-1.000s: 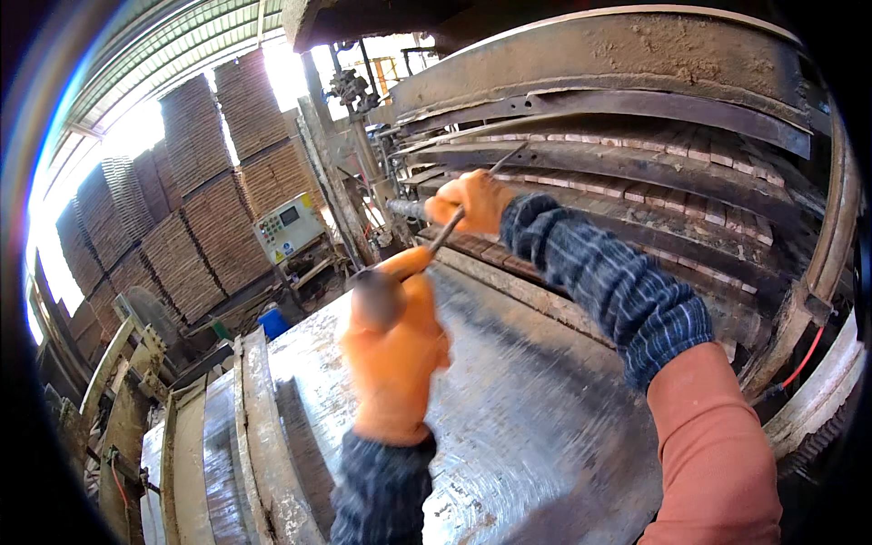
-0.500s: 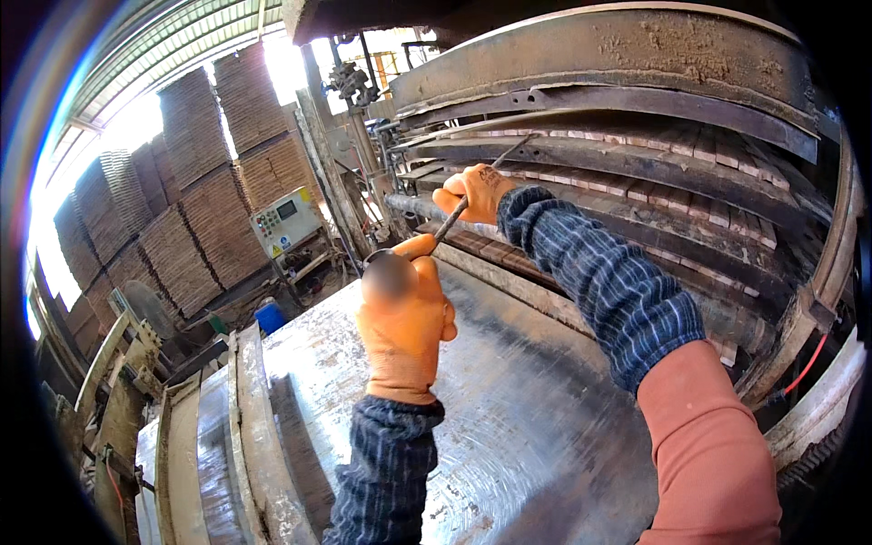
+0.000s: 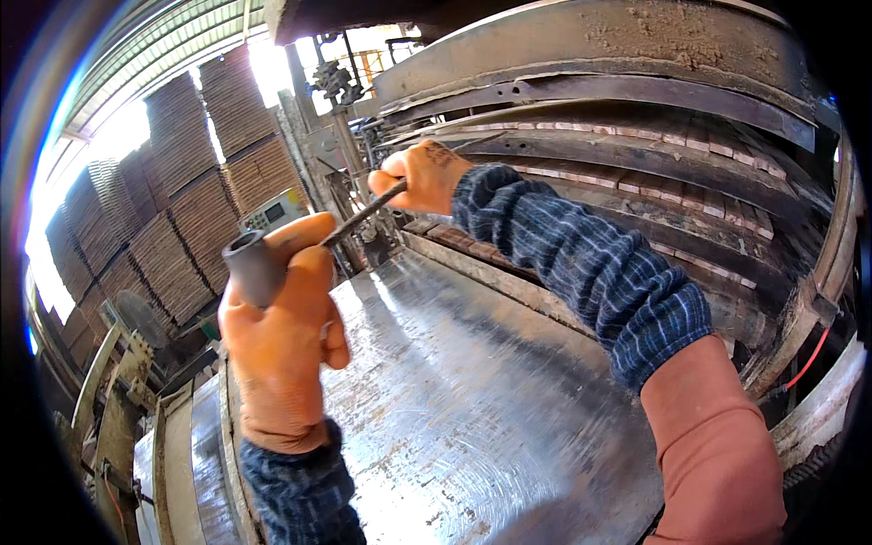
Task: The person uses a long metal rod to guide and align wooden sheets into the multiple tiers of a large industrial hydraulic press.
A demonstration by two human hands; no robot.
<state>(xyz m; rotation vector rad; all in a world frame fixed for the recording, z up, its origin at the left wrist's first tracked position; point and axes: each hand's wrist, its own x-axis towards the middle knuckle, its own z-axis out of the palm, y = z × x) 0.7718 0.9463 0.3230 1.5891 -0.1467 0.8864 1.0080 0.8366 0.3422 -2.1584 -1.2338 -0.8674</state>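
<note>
Both my hands wear orange gloves and grip one long, dark metal rod [image 3: 365,214]. My left hand [image 3: 280,350] is closed around its near end, where a short hollow grey tube [image 3: 255,270] sticks up past the fingers. Farther along, my right hand [image 3: 425,177] wraps the rod with its back toward me. Beyond that hand the thin tip reaches to the front of the multi-level press [image 3: 627,150]; whether it touches anything there I cannot tell. Below my hands lies a wide, shiny metal plate [image 3: 454,400], scratched and stained.
Reddish-brown boards [image 3: 654,182] fill the press's levels on the right. A worn metal rail [image 3: 509,277] runs along the plate's far edge. Tall stacks of brown sheets [image 3: 173,245] stand at the back left, near a control box [image 3: 275,211]. A round fan [image 3: 136,313] stands lower left.
Both hands have moved left with the rod, the left one farther and nearer to me. The rod's tip has drawn leftward along the press. The view has shifted slightly.
</note>
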